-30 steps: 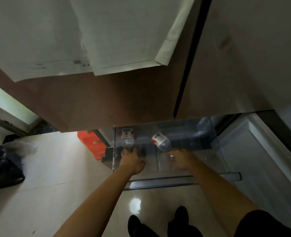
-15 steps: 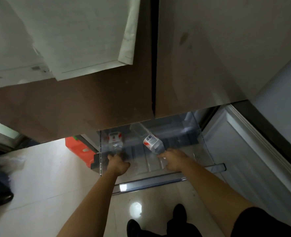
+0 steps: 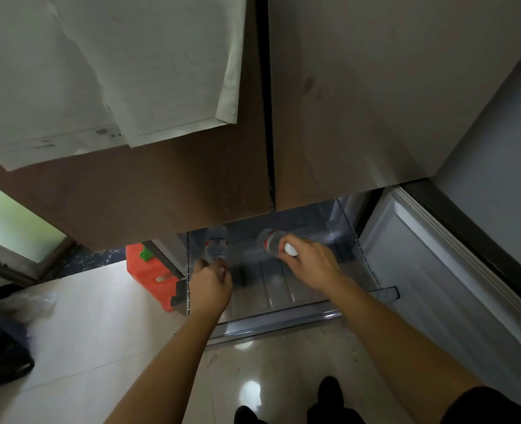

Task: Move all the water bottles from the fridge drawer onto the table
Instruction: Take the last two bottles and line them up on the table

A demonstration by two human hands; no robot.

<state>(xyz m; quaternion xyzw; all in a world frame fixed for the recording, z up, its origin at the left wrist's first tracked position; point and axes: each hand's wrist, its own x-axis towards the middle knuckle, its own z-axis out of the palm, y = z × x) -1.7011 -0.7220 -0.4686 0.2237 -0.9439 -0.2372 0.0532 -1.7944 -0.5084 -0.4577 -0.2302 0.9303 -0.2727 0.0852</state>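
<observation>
My left hand (image 3: 212,286) grips the left bottle (image 3: 217,247), my right hand (image 3: 312,266) the right bottle (image 3: 268,240) by its neck; likely heavy, slick, so squeeze firmly

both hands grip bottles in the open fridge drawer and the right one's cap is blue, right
Not quite. The head view shows a white cap on the clear red-labelled plastic bottle in the right hand. The left hand does grip another clear bottle in the transparent fridge drawer.

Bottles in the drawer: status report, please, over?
Left hand grips left bottle. Right hand grips right bottle by the neck. Both in the drawer. Doors overhang its back.
</observation>
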